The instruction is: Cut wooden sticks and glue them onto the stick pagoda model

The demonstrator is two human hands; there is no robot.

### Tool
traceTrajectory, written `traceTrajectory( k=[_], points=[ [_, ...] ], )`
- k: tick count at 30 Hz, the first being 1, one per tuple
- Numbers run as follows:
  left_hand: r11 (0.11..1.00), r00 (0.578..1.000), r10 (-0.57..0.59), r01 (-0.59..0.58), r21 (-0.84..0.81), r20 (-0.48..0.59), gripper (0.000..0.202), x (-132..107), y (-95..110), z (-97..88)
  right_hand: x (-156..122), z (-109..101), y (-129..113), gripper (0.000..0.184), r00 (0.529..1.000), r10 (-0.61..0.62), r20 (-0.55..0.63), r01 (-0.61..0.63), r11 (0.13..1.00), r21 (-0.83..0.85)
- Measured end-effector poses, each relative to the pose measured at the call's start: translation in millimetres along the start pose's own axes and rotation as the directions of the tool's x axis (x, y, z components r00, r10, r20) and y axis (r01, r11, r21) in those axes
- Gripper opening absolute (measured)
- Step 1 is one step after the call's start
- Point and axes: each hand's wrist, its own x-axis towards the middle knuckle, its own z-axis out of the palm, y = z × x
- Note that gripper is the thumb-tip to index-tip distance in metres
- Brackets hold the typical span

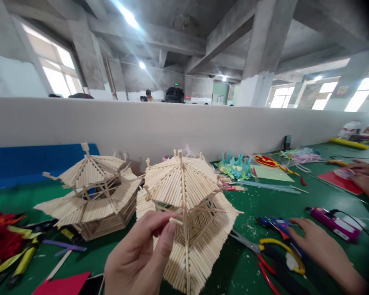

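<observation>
My left hand (138, 258) is low in the middle, its thumb and fingers pinched on a short wooden stick (176, 221) held against the side of a two-tiered stick pavilion (187, 196). My right hand (322, 250) lies at the lower right, fingers stretched toward a blue glue gun (276, 225) and touching it; whether it grips the gun is unclear. Yellow-handled pliers (279, 254) lie just in front of that hand. A second stick pavilion (92, 196) stands to the left.
Another person's hands (365, 176) rest at the far right by a red sheet (341, 180). A purple device (335, 223), paper flowers (235, 167), red paper (63, 284) and markers lie on the green table (264, 200). A white partition (172, 123) runs behind.
</observation>
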Motion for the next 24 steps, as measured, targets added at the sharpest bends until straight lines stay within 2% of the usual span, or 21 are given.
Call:
traceTrajectory(
  k=[2,4,5,6,8,9,11,14,18,20,24],
  points=[
    [0.989,0.994,0.093,-0.100,0.114,0.062,0.020,7.9,1.3,-1.0,-2.4,-8.7,-34.0,0.038,0.997,-0.064,0.031,0.064,0.998,0.015],
    [0.951,0.972,0.179,-0.210,0.226,0.150,0.018,18.0,1.5,-1.8,-8.8,-17.4,-79.2,0.031,0.975,-0.216,0.055,0.201,0.959,0.201],
    [0.927,0.958,0.205,-0.256,0.273,0.203,0.015,23.4,1.6,-1.9,-12.4,-21.0,-103.1,0.026,0.957,-0.288,0.018,0.274,0.925,0.262],
    [0.901,0.940,0.227,-0.302,0.311,0.254,0.012,28.6,2.2,-2.0,-15.8,-24.0,-126.3,0.021,0.928,-0.373,-0.013,0.358,0.878,0.317],
    [0.856,0.912,0.243,-0.362,0.369,0.329,0.008,37.8,4.4,-2.0,-19.9,-27.9,-167.5,0.015,0.836,-0.542,-0.083,0.522,0.739,0.426],
    [0.837,0.903,0.246,-0.382,0.393,0.353,0.008,41.5,6.1,-2.0,-20.3,-28.9,-184.8,0.015,0.791,-0.601,-0.117,0.576,0.665,0.476],
    [0.807,0.889,0.248,-0.410,0.425,0.386,0.008,46.8,10.4,-2.0,-18.0,-29.8,-212.7,0.016,0.731,-0.658,-0.181,0.631,0.552,0.546],
    [0.803,0.880,0.257,-0.425,0.418,0.399,0.009,51.1,17.4,-2.2,-10.8,-30.0,-241.3,0.022,0.657,-0.720,-0.223,0.678,0.435,0.593],
    [0.873,0.899,0.204,-0.347,0.344,0.388,0.013,54.2,23.1,-3.3,-4.5,-32.2,-261.3,0.025,0.555,-0.792,-0.254,0.734,0.322,0.598],
    [0.902,0.907,0.173,-0.303,0.309,0.385,0.014,56.2,24.0,-4.0,-3.7,-34.1,-265.3,0.023,0.524,-0.812,-0.258,0.754,0.300,0.585],
    [0.938,0.908,0.133,-0.244,0.245,0.396,0.015,60.8,25.3,-4.2,-2.0,-36.6,-268.0,0.022,0.480,-0.842,-0.248,0.804,0.308,0.508]
  ],
)
